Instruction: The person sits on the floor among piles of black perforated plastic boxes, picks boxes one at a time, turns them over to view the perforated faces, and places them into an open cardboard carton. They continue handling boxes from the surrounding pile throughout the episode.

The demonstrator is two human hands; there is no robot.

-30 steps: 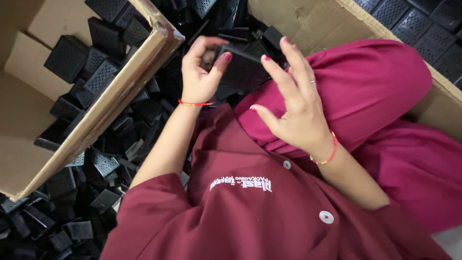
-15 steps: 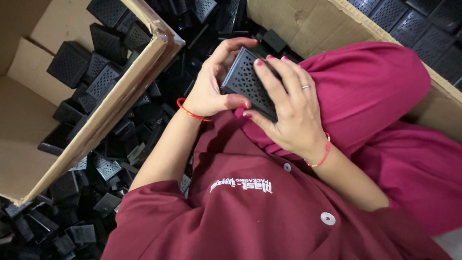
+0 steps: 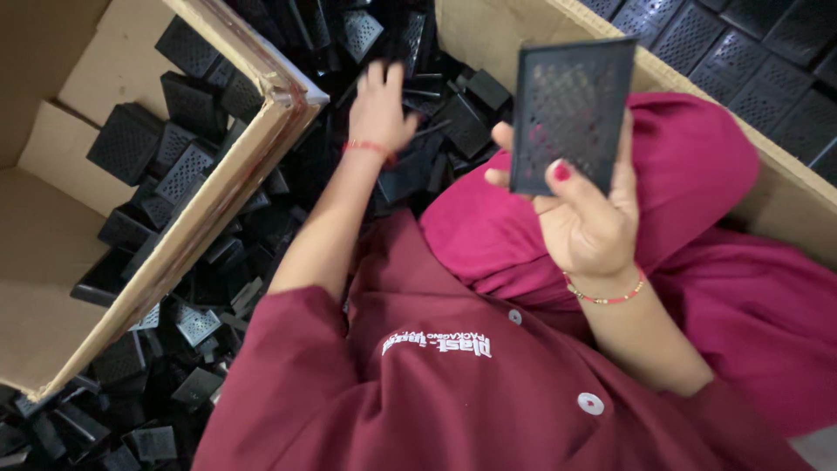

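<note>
My right hand (image 3: 586,209) holds up a flat black perforated plastic panel (image 3: 571,113), gripped at its lower edge by thumb and fingers, above my maroon-clad knee. My left hand (image 3: 380,106) reaches forward with fingers spread over a heap of black plastic grille parts (image 3: 427,105) on the floor between two cardboard boxes; whether it touches a part I cannot tell. A red bracelet circles each wrist. My maroon shirt fills the lower middle of the view.
A cardboard box (image 3: 261,87) at left holds several black grille parts. Another cardboard box (image 3: 785,192) at upper right is stacked with flat black panels (image 3: 741,61). More loose black parts (image 3: 174,366) lie on the floor at lower left.
Both hands were together on the black panel; now my right hand alone has lifted it up and right, while my left hand has let go and moved forward over the heap.
</note>
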